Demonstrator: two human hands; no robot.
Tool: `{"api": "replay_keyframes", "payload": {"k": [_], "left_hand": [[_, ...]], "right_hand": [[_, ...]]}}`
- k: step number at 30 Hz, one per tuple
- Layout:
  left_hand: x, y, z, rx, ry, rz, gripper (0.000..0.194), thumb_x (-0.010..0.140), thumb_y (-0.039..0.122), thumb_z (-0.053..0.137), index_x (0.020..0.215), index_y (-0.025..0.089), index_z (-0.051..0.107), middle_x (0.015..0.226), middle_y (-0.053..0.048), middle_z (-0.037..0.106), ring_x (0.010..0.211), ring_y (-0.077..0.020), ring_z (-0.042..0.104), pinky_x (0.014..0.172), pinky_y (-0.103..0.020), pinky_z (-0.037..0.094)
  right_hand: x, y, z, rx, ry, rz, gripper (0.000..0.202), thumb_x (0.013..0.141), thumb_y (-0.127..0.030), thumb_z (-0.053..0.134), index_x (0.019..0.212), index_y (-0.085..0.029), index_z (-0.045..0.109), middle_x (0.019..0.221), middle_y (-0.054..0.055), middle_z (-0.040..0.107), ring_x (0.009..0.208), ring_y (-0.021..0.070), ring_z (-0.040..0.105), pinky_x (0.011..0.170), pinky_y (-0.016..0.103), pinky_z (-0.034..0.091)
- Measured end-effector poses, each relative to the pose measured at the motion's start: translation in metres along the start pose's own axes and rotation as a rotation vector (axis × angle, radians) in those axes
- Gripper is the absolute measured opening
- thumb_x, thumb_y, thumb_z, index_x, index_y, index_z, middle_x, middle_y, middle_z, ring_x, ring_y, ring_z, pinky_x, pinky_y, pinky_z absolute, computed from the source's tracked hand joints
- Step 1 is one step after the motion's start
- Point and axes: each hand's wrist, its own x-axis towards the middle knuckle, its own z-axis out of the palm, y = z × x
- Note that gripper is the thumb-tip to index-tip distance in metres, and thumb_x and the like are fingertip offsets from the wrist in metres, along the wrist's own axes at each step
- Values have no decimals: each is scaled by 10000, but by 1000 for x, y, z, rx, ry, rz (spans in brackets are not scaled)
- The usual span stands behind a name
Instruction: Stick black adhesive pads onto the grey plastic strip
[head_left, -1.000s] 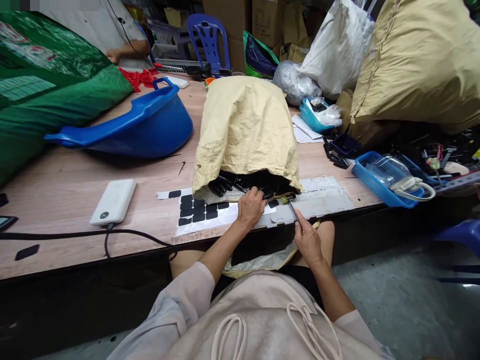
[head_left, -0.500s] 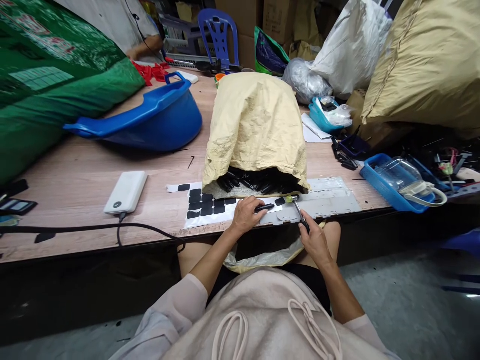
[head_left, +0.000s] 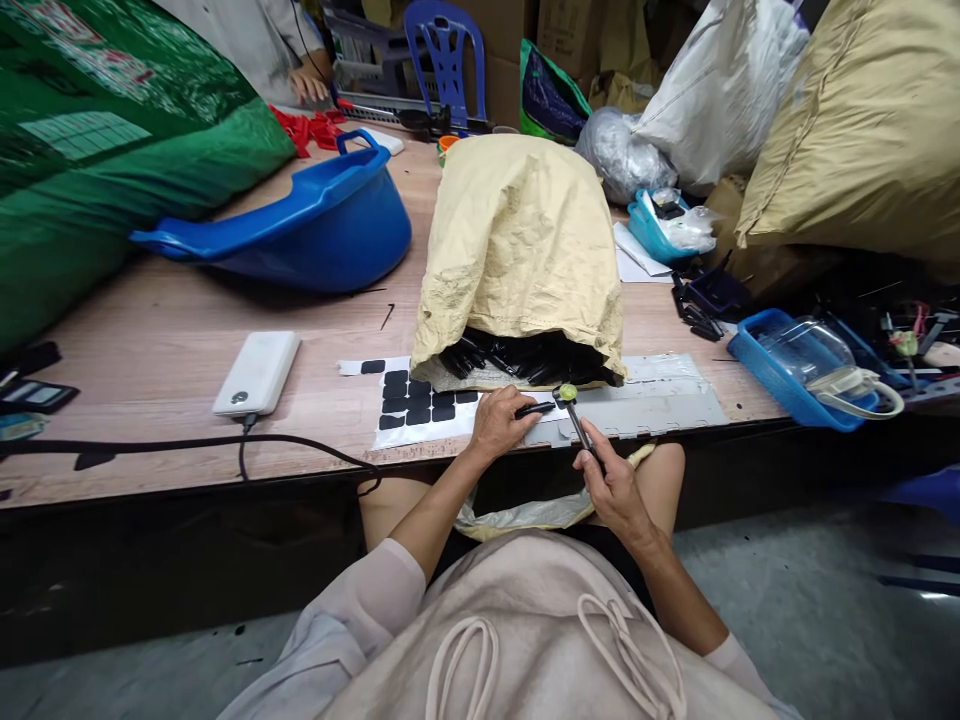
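Near the table's front edge, my left hand (head_left: 498, 424) is closed on a slim black pen-like piece (head_left: 534, 409), which points to the right. My right hand (head_left: 616, 486) grips the dark handle of a small hammer (head_left: 577, 420). Its yellow-green head is just past the tip of the black piece; whether they touch I cannot tell. Beneath lie a grey board (head_left: 652, 405) and a white sheet with black rounded-square pads (head_left: 418, 402). Right behind my hands, a beige sack (head_left: 521, 240) lies with its mouth toward me, full of black pieces (head_left: 525, 355).
A blue basin (head_left: 300, 235) and a white power bank (head_left: 256, 373) with a black cable are on the left, beside a large green sack (head_left: 135, 160). On the right stands a blue tray (head_left: 795, 375). Another person's hand (head_left: 309, 84) rests at the far side.
The hammer has swung left, and its head is now close to the black piece's tip. My left hand keeps its hold. The view has shifted slightly, and the other person's hand looks different.
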Motion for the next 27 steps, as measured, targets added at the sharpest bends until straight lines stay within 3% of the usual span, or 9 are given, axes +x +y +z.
{"api": "replay_keyframes", "payload": {"k": [9,16,21,27], "left_hand": [[-1,1,-1,-8,-11,3,210,933,350,711,1091,264,817,962,-45,713,989,-217,653,885,-328,449],[-2,2,0,-12,0,-5,194,913,322,735,1079,264,817,967,-40,722,1005,-218,655,881,-337,439],[-3,2,2,-44,38,6,184,862,269,777,1040,263,826,928,-30,715,953,-211,656,873,-343,443],[-2,2,2,-63,33,-8,176,862,275,788,1033,277,829,915,-24,712,955,-211,663,867,-342,443]], "right_hand": [[-7,16,12,-70,39,-119,510,1042,-301,443,1537,-224,536,1320,104,727,882,163,726,922,330,615],[-5,19,15,-39,28,-102,503,1047,-291,465,1538,-211,542,1174,87,769,889,167,729,931,330,617],[-5,16,23,-5,21,-205,501,1054,-258,480,1552,-247,528,1262,93,748,903,166,735,931,331,625],[-5,22,25,12,7,-131,497,1051,-245,488,1545,-239,537,1313,85,742,937,166,758,925,319,635]]}}
